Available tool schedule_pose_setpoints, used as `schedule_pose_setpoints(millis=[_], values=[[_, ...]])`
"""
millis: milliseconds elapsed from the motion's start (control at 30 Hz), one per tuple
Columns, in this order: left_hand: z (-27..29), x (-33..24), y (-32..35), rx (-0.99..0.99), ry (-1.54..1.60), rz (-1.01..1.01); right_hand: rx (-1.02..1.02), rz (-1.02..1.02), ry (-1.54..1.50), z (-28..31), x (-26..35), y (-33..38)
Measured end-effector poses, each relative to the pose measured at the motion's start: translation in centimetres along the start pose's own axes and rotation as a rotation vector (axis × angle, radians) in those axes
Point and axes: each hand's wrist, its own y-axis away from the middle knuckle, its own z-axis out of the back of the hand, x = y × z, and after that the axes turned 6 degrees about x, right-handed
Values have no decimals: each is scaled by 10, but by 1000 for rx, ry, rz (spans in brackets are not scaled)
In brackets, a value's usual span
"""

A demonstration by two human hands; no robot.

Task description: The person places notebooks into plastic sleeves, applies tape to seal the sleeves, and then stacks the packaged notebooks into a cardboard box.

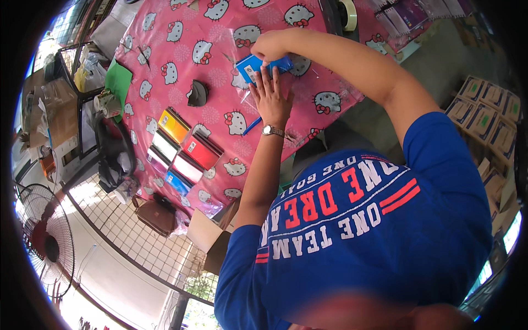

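Our left hand (270, 94) lies flat on the clear bag (286, 82); our right hand (269, 48) pinches the blue pack (258, 65), half in; the stack (181, 151) waits.

Blue short-sleeved shirt with white and red lettering, silver-looking wristwatch (272, 131) on left wrist, bare forearms

I have one view only, from the left head camera, looking steeply down over the person's blue shirt (357, 220) at the pink table (181, 60). It sits close above the shoulders, the fisheye bending the table edges, with the floor fan (47, 242) out at the left rim.
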Motion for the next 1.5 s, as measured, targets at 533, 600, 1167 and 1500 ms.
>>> schedule_pose_setpoints(millis=[533, 600, 1167, 1500], values=[[10, 8, 5, 5, -44, -5, -353, -173, -90, 9, -14, -40], [6, -7, -8, 33, -40, -49, -710, -218, 4, -6, -53, -42], [13, 43, -58, -257, 114, -133, -966, -156, 246, -35, 26, 17], [45, 52, -94, -28, -70, -160, -1072, -395, 165, -108, 39, 4]])
